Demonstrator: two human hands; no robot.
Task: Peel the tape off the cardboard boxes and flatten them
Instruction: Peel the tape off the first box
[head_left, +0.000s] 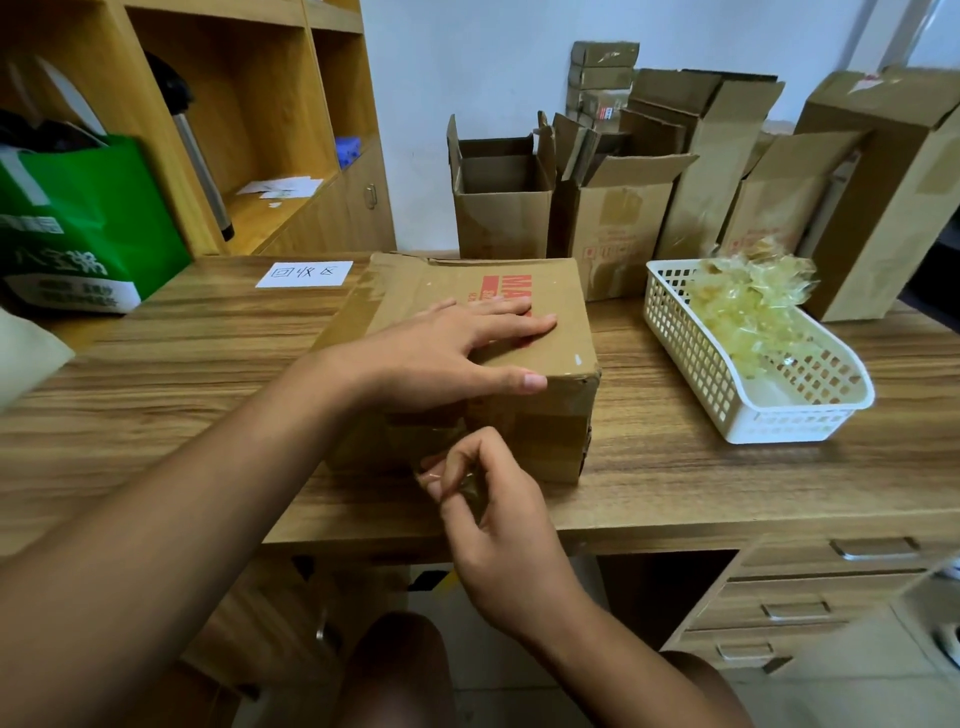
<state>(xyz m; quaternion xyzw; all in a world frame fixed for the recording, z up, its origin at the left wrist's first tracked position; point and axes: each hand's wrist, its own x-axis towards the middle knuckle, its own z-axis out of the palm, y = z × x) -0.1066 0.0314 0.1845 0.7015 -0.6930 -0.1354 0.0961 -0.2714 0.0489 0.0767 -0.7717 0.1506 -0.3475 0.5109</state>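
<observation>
Tabletop (156, 374): box (441, 283) sits mid-front, closed. Left hand (441, 353) lies flat on its top, fingers straight, pinning it. Right hand (498, 535) pinches the loose tape (415, 436) end at the front face. Box looks light and stiff — likely slides unless held. Tape is thin, probably tears — grip near the peel line.

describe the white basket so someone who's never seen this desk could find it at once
On the wooden desk, look to the right of the closed cardboard box under the left hand. There lies a white plastic basket with lattice walls, in front of the open boxes. It is the only white container, and it alone holds crumpled clear tape.
</observation>
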